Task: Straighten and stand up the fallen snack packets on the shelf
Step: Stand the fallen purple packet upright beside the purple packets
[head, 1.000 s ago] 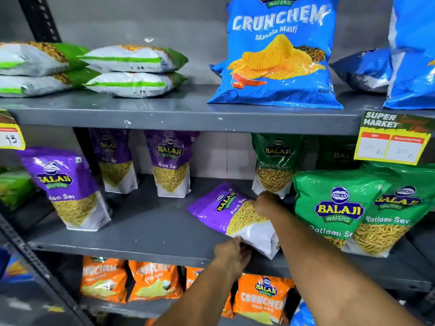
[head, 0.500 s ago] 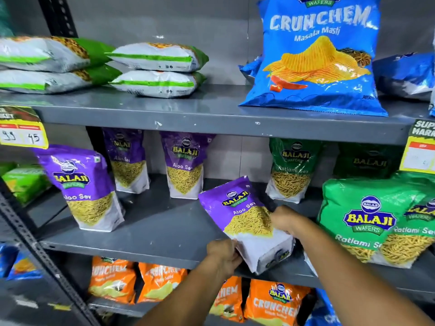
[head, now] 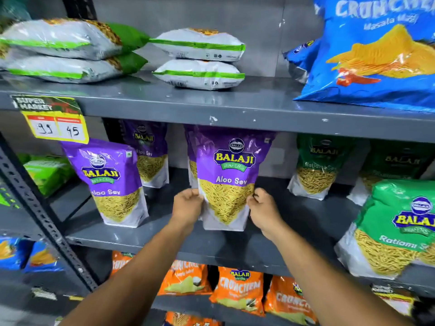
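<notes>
A purple Aloo Sev packet [head: 231, 170] stands upright on the grey middle shelf [head: 146, 234]. My left hand [head: 188, 205] grips its lower left edge and my right hand [head: 261, 208] grips its lower right edge. Behind it another purple packet [head: 191, 158] is mostly hidden. More purple packets stand upright to the left, one at the front [head: 110, 182] and one at the back [head: 149, 154]. Green Ratlami Sev packets stand to the right, at the back [head: 317, 165] and, leaning, at the front [head: 395, 229].
On the top shelf, white-and-green packets [head: 197, 58] lie flat in stacks and a big blue Crunchem bag [head: 376, 55] stands at the right. A yellow price tag [head: 56, 124] hangs at the left. Orange Crunchem bags [head: 237, 290] fill the shelf below.
The purple packet lay tilted on the shelf; both hands have lifted it and turned it upright. The view has shifted to the left and closer.
</notes>
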Tool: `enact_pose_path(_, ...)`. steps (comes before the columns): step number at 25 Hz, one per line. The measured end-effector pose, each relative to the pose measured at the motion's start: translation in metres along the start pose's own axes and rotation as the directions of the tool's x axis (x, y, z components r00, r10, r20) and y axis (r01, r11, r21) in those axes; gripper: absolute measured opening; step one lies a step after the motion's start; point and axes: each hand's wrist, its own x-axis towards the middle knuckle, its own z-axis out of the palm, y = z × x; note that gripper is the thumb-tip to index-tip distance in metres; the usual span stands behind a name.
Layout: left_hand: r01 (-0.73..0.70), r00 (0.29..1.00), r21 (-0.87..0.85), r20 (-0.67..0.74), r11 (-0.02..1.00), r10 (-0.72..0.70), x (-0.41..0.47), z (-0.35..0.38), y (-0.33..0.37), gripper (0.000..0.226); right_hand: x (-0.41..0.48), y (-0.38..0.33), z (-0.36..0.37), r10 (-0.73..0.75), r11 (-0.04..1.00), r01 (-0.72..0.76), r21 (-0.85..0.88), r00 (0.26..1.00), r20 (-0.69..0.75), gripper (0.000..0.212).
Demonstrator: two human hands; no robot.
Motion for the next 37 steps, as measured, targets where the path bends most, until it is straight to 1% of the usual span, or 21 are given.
enact_pose_path(2, -0.044, 0.999, 0.022, -0.007, 0.999, 0.044, 0.017, -0.021, -0.001, 0.027, 0.001, -0.003, 0.028, 0.026, 0.998, -0.027, 0.057, 1.0, 0.01, 0.011)
enact_pose_path(4, -0.064, 0.998, -0.008, 0.0, 0.998, 0.064, 0.029, -0.039, -0.009, 0.025, -0.002, -0.003, 0.052, 0.04, 0.992, -0.042, 0.118, 0.999, 0.019, 0.007)
enact_pose_path(6, -0.069, 0.998, -0.038, 0.013, 0.997, 0.069, 0.037, -0.053, -0.023, 0.024, -0.005, 0.003, 0.074, 0.05, 0.989, -0.051, 0.141, 0.999, 0.012, 0.009)
enact_pose_path(8, -0.05, 0.998, -0.082, 0.046, 0.995, 0.054, 0.041, -0.063, -0.04, 0.022, -0.007, 0.013, 0.088, 0.038, 0.995, -0.036, 0.089, 0.999, -0.019, 0.012)
enact_pose_path(10, -0.051, 0.994, -0.122, 0.089, 0.991, 0.063, 0.045, -0.071, -0.055, 0.021, -0.008, 0.022, 0.096, -0.011, 1.0, 0.012, 0.014, 0.998, -0.054, 0.017)
enact_pose_path(13, -0.018, 0.991, -0.176, 0.129, 0.984, 0.041, 0.052, -0.075, -0.06, 0.028, -0.007, 0.026, 0.1, -0.052, 0.999, 0.053, 0.007, 0.994, -0.094, 0.017)
enact_pose_path(15, 0.013, 0.99, -0.195, 0.139, 0.981, 0.014, 0.053, -0.077, -0.06, 0.035, -0.009, 0.027, 0.101, -0.047, 0.999, 0.049, 0.021, 0.995, -0.085, 0.019)
enact_pose_path(17, 0.026, 0.987, -0.151, 0.159, 0.988, -0.001, 0.052, -0.082, -0.064, 0.049, -0.013, 0.029, 0.102, 0.019, 0.998, -0.016, 0.06, 0.998, -0.055, 0.025)
enact_pose_path(19, -0.009, 0.98, -0.066, 0.196, 0.998, 0.022, 0.047, -0.086, -0.068, 0.056, -0.016, 0.032, 0.101, 0.06, 0.997, -0.061, 0.048, 0.998, 0.021, 0.028)
enact_pose_path(21, -0.053, 0.975, 0.002, 0.216, 0.999, 0.052, 0.044, -0.087, -0.07, 0.057, -0.018, 0.034, 0.099, 0.053, 0.998, -0.051, -0.021, 0.996, 0.071, 0.027)
enact_pose_path(26, -0.059, 0.975, 0.062, 0.218, 0.996, 0.044, 0.036, -0.094, -0.073, 0.055, -0.032, 0.041, 0.097, 0.039, 0.994, -0.029, -0.104, 0.995, 0.094, 0.025)
enact_pose_path(29, -0.044, 0.983, 0.074, 0.184, 0.996, 0.03, 0.032, -0.094, -0.072, 0.061, -0.036, 0.041, 0.099, -0.002, 0.995, 0.01, -0.097, 0.997, 0.082, 0.023)
enact_pose_path(31, -0.025, 0.986, 0.077, 0.165, 0.997, 0.013, 0.028, -0.093, -0.068, 0.062, -0.035, 0.04, 0.098, 0.002, 0.996, 0.006, -0.084, 0.996, 0.09, 0.024)
enact_pose_path(33, 0.001, 0.986, 0.07, 0.165, 0.998, -0.012, 0.024, -0.091, -0.062, 0.058, -0.034, 0.038, 0.096, 0.006, 0.996, 0.003, -0.088, 0.994, 0.108, 0.03)
enact_pose_path(34, 0.006, 0.99, 0.061, 0.138, 0.998, -0.014, 0.022, -0.091, -0.059, 0.052, -0.035, 0.037, 0.094, 0.006, 0.997, 0.003, -0.08, 0.994, 0.107, 0.036)
enact_pose_path(35, 0.01, 0.997, 0.047, 0.082, 0.999, -0.014, 0.02, -0.091, -0.058, 0.045, -0.037, 0.037, 0.091, 0.007, 0.999, -0.003, -0.051, 0.996, 0.093, 0.042)
enact_pose_path(37, -0.007, 0.996, 0.057, -0.093, 0.998, 0.013, 0.006, -0.094, -0.061, 0.036, -0.048, 0.039, 0.077, 0.017, 0.999, -0.018, 0.036, 0.999, 0.039, 0.046)
